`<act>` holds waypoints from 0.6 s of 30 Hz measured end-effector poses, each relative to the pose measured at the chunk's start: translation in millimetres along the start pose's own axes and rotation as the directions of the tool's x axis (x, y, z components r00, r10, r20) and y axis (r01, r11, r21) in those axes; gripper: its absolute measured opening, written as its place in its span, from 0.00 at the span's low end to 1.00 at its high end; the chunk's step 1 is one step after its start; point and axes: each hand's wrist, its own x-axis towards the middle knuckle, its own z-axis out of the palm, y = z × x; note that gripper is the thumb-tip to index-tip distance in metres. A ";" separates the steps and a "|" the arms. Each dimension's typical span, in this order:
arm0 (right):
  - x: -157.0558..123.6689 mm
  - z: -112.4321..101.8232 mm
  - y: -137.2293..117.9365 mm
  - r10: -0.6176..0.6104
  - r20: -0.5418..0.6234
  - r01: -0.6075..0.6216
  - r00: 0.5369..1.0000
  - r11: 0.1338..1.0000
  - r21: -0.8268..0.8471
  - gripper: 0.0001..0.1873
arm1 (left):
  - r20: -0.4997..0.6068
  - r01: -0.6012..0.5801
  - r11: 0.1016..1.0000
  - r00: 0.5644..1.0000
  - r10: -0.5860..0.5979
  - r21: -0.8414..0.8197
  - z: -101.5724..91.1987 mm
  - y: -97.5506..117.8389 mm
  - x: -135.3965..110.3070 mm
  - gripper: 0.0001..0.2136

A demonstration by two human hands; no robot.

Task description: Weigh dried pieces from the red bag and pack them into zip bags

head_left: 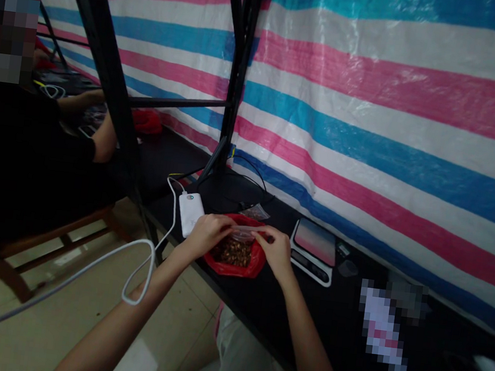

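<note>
Between my two hands, a small clear plastic bag (243, 232) is stretched by its edge above a red plastic bag (250, 270). My left hand (211, 233) pinches the clear bag's left end, my right hand (275, 247) its right end. The red bag lies open on the black table, and a heap of small brown pieces (236, 251), perhaps nuts or beans, fills its middle. Whether the clear bag holds anything I cannot tell.
A white power bank (190, 213) with a white cable (145, 244) sits left of the red bag. Right of it stands a kitchen scale (313, 251). Behind lies a small clear packet (255, 212). A black shelf post (239, 76) rises at the back; another person (30, 153) sits at left.
</note>
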 end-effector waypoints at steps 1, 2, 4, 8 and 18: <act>-0.5 0.5 -0.2 -0.005 -0.007 0.005 1.000 1.000 0.013 0.09 | 0.000 0.000 1.000 1.000 0.000 0.003 -0.2 0.2 -0.3 0.09; -0.9 0.8 -0.7 -0.011 -0.011 0.012 1.000 1.000 0.029 0.08 | 0.003 0.002 1.000 1.000 -0.002 0.009 -0.1 0.3 -0.7 0.10; -1.8 1.2 -2.1 -0.013 -0.016 0.014 1.000 0.999 0.052 0.09 | 0.008 0.014 0.999 1.000 -0.015 0.034 0.5 0.3 -1.4 0.10; -3.5 1.2 -4.2 0.017 0.027 -0.017 0.999 1.000 -0.009 0.10 | -0.011 0.031 0.994 0.999 -0.030 0.105 1.1 0.1 -2.5 0.09; -10.4 -9.7 -5.3 -0.041 -0.008 0.041 0.999 0.994 0.097 0.08 | -0.050 0.025 1.000 0.998 -0.024 0.019 1.3 20.3 -4.6 0.07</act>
